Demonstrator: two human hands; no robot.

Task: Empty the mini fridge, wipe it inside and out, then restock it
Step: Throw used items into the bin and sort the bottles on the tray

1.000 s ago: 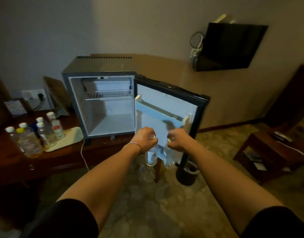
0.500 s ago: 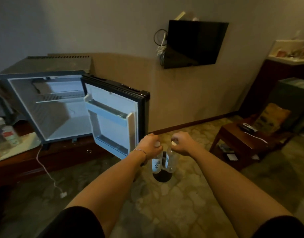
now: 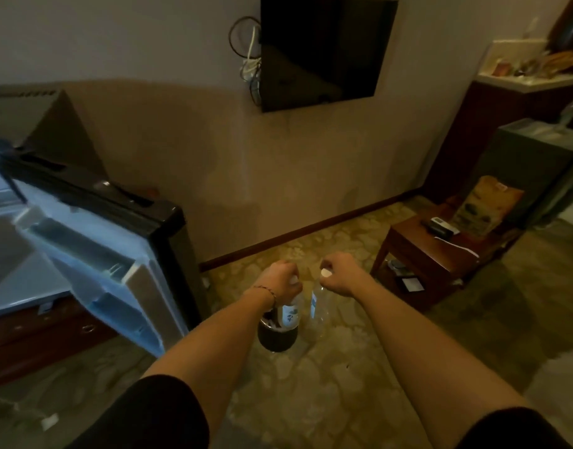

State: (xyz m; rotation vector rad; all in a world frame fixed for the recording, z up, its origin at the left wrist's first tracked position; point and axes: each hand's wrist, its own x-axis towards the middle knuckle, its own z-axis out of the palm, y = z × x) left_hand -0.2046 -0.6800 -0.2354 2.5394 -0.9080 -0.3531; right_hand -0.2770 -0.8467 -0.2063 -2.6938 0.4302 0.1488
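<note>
Both arms are reaching forward side by side; the left hand (image 3: 280, 280) and right hand (image 3: 338, 276) are each gripping a bottle by its top, knuckles upward.

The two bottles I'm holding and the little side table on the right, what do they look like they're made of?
Left bottle and right bottle: probably clear plastic, since the floor shows through them, with white caps and paper-like labels. Side table: looks like dark reddish wood with a glossy varnish, judging by its sheen; veneer can't be ruled out.
</note>
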